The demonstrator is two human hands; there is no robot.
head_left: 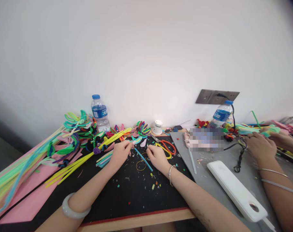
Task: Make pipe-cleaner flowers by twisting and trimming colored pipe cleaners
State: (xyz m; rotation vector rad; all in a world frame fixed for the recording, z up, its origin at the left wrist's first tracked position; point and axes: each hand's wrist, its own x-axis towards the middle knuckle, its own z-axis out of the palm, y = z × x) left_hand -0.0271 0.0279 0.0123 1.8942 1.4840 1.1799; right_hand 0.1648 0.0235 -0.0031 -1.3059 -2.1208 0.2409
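Observation:
My left hand (122, 152) is above the black mat, its fingers pinched on a blue pipe cleaner (143, 159) that slants down to the right. White and teal fuzzy pieces show just beyond those fingertips. My right hand (158, 157) is a short way to the right, fingers curled; whatever lies at its fingertips is too small to make out. Between the hands is a small pale lilac piece (143, 143). Scissors with yellow and red-orange handles (169, 149) lie behind my right hand. A thin brown ring (141, 165) rests on the mat (107, 196).
Bundles of colored pipe cleaners (18, 174) and pink sheets fill the left. A water bottle (99, 112), a white cup (157, 127) and another bottle (221, 115) stand along the wall. At right are a white power bank (236, 190) and another person's hands (261, 146).

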